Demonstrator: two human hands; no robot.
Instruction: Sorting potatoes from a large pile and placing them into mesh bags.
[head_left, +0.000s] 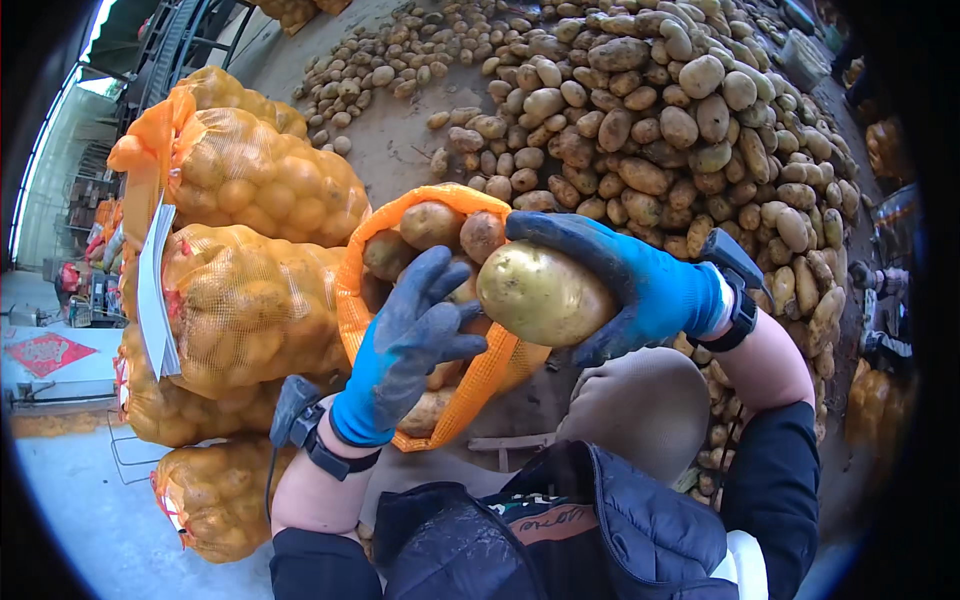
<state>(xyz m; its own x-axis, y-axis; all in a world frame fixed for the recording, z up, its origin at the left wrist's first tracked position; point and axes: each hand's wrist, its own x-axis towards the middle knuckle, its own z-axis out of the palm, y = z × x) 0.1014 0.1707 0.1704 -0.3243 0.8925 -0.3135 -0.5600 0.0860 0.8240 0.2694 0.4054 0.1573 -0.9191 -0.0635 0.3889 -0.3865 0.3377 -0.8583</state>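
Note:
A large pale potato (541, 294) is gripped in my right hand (637, 274), which wears a blue knit glove with a dark coated palm. It is held over the right rim of an orange mesh sack (351, 289). The sack stands with its mouth wide, and several potatoes (431, 225) show inside. My left hand (409, 345), gloved the same way, is over the sack's near left side with fingers apart and nothing in its grasp. Whether its fingertips touch the potatoes below, I cannot tell. Part of the sack's contents is hidden behind this hand.
Several filled mesh sacks (251, 300) are stacked at the left, with a sheaf of white paper strips (155, 292) against one. A big heap of loose potatoes (645, 135) spreads over the floor beyond and to the right. More full sacks (877, 412) stand at the far right.

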